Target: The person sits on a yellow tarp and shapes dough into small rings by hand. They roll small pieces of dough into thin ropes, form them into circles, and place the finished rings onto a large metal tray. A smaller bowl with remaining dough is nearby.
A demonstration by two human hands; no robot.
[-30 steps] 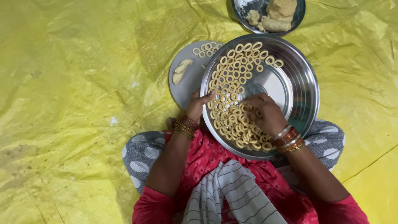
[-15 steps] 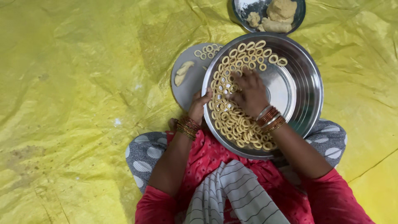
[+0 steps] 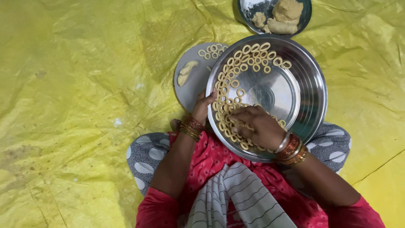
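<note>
Here, everything is placed relative to the steel bowl (image 3: pixel 308 84).

Steel bowl: a wide, shiny round bowl on the person's lap, over the yellow sheet (image 3: pixel 76 105) that covers the floor.

Dough rings (image 3: pixel 236 63): small pale rings lying in a curved band along the bowl's left inner wall, from the far rim round to the near rim — the bowl's right half is bare metal.

Right hand (image 3: pixel 257 126): inside the bowl at its near-left part, palm down, fingers spread loosely and resting on the rings there; I cannot tell whether a ring is pinched beneath it.

Left hand (image 3: pixel 204 107): outside the bowl, at its left rim, fingers closed on the rim edge.

Key relation: the band of rings runs away from the right hand toward the bowl's far rim, curving along the left wall — the right hand is touching them, the left hand only meets the rim beside them.

Grey plate (image 3: pixel 190 86): partly tucked under the bowl's left side, carrying a few more rings and two pale dough pieces.

Dough dish (image 3: pixel 306 17): just beyond the bowl's far rim, holding lumps of tan dough.
</note>
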